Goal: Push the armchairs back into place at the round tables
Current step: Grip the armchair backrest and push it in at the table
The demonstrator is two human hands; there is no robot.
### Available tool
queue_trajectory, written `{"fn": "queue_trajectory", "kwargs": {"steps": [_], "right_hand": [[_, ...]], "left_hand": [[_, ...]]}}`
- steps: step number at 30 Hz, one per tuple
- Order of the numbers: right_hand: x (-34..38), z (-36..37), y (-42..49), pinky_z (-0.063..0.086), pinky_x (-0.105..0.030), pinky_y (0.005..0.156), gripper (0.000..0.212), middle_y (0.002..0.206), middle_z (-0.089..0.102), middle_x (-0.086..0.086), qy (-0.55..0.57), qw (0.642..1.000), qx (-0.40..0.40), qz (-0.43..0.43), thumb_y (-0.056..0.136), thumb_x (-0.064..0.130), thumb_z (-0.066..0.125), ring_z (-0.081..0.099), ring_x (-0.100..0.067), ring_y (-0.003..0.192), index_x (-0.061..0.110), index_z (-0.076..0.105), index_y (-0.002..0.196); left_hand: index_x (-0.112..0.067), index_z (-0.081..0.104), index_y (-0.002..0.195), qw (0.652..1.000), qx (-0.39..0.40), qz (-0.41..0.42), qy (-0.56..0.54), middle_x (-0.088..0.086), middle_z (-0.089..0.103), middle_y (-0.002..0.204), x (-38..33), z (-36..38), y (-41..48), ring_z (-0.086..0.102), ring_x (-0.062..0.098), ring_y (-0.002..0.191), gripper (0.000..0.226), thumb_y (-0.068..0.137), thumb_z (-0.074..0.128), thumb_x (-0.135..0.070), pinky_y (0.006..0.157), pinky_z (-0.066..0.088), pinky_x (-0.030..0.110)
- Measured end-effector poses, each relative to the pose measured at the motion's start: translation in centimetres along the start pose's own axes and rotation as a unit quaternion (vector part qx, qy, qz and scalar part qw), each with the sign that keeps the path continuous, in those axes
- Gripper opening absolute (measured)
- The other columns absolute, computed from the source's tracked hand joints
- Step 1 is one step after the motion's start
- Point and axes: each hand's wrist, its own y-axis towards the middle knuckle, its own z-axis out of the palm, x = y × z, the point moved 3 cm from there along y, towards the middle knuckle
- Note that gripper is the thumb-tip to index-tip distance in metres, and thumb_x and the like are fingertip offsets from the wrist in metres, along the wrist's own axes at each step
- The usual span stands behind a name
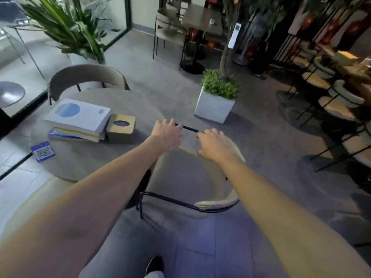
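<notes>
Risk: the armchair (186,177), at 6 o'clock of the round table (96,157), may slew or clip the table edge if the 2 hands push unevenly. Both arms are extended, palms down. Left hand (167,135) and right hand (213,145) rest curled over the backrest top; fingers wrapped, firmness cannot be told.

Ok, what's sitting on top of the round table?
On the round table: a stack of books, a tissue box touching it, a blue card. The left hand covers part of the edge.
</notes>
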Motion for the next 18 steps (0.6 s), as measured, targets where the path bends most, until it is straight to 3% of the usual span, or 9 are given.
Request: {"fn": "queue_trajectory", "kwargs": {"steps": [10, 18], "right_hand": [[-5.3, 1.1, 13.9, 0.037, -0.045, 0.102, 0.054, 0.133, 0.055, -0.008, -0.009, 0.988, -0.017, -0.156, 0.085, 0.042, 0.068, 0.046, -0.032, 0.127, 0.021, 0.052, 0.133], [-6.7, 4.9, 18.5, 0.037, -0.044, 0.102, 0.055, 0.136, 0.054, -0.009, -0.052, 0.937, -0.022, -0.346, 0.085, 0.046, 0.068, 0.045, -0.033, 0.130, 0.020, 0.051, 0.129]], "left_hand": [[-0.023, 0.048, 0.133, 0.989, 0.018, -0.142, 0.035, 0.008, 0.050, 0.131, -0.2, 1.0, 9.1, 0.051, 0.031, 0.118, 0.041, 0.102, 0.033, -0.044, 0.093, 0.041, 0.043], [-0.021, 0.054, 0.125, 0.949, 0.020, -0.315, -0.003, 0.010, 0.057, 0.126, -6.6, 4.0, 10.2, 0.057, 0.034, 0.114, 0.045, 0.099, 0.033, -0.052, 0.087, 0.044, 0.044]]}}
